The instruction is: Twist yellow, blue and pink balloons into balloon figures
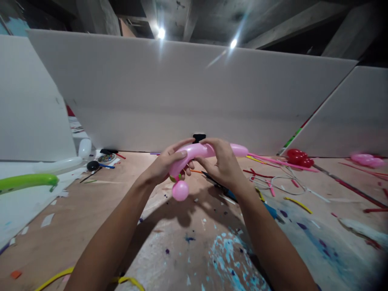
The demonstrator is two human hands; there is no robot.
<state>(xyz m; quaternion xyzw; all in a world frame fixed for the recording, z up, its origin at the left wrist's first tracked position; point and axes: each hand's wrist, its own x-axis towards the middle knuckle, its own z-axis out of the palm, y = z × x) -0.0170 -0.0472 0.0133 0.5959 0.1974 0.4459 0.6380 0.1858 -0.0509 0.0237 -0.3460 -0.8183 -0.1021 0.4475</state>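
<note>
Evidently both hands share one thing: the left hand (162, 163) holds the bent end of a long pink balloon (195, 151), thumb on top and fingers curled beneath, while the right hand (223, 161) arches over its middle, index finger above and thumb below. Neither grip looks hard, probably because a tight squeeze would strain the thin skin; having a hand at each part also seems to steady the curve. A round pink bubble (180, 190) hangs just below the left fingers, with a bit of green showing beside it, though the fingers hide how they join. Past the right hand, the balloon narrows into a thin pink tail (266, 160), left uninflated perhaps to give the air somewhere to go. The balloon is held above the table (103, 226), its shadow falling on the paint-spotted top. Behind the hands, a small black object (199, 138) stands against the white panel (194, 89), maybe propped there to stay in sight. A red balloon (297, 157) lies to the right, a blue-handled tool (271, 211) lies by the right forearm, seemingly within easy reach, and a green balloon (27, 182) rests at the far left.
</note>
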